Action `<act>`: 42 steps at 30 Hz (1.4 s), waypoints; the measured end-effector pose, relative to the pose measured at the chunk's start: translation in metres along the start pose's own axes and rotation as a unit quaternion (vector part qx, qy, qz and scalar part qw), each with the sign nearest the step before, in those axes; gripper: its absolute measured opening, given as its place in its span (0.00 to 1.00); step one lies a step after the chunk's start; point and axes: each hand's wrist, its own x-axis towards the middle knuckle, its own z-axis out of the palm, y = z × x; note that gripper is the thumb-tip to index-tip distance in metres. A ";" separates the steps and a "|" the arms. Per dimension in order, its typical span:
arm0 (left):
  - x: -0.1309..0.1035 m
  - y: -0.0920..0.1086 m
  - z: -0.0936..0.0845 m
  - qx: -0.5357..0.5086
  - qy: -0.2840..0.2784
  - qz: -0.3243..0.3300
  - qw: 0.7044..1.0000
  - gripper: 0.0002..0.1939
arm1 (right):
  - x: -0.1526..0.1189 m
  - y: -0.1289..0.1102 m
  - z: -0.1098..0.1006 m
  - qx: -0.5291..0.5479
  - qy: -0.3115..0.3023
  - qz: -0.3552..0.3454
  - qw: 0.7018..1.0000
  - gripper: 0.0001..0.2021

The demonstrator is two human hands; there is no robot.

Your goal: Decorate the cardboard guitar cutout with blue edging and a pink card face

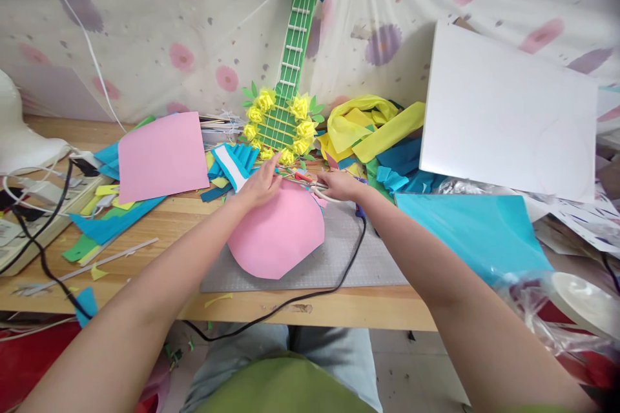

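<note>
A rounded pink paper piece (278, 232) with some straight-cut edges is in front of me, over the grey cutting mat (372, 261). My left hand (264, 182) grips its upper left edge, fingers pointing away from me and close together. At its upper right, my right hand (338, 184) is closed round scissors with a pale handle (325, 197), their blades pointing left along the paper's far edge. A small red-orange item (304, 177) shows between the hands; its kind is unclear. Just right of my right hand is a blue tool (360, 201) with a black cord, partly hidden by my wrist.
A green paper guitar (295, 64) with yellow paper flowers leans on the curtain behind. Pink paper (165, 158), blue strips and a power strip (53, 219) lie left. Yellow paper (372, 126), a white board (508, 110) and turquoise sheet (475, 226) are right. A black cord (290, 302) crosses the table's front edge.
</note>
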 end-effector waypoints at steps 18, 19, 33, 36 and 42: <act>-0.010 -0.030 -0.002 0.058 -0.064 -0.054 0.995 0.27 | 0.000 0.007 0.028 0.144 -0.071 0.067 0.985 0.22; -0.010 -0.028 -0.003 0.060 -0.054 -0.042 0.996 0.27 | -0.001 0.007 0.026 0.142 -0.067 0.059 0.986 0.22; -0.003 -0.013 -0.008 0.082 -0.021 0.040 0.996 0.29 | -0.015 0.006 0.013 0.022 -0.020 0.053 0.998 0.21; -0.002 -0.010 -0.009 0.085 -0.022 0.046 0.995 0.29 | -0.014 0.007 0.012 0.032 -0.026 0.056 0.998 0.21; 0.001 -0.006 -0.007 0.082 -0.020 0.051 0.995 0.30 | -0.012 0.004 0.011 0.024 -0.012 0.036 0.999 0.18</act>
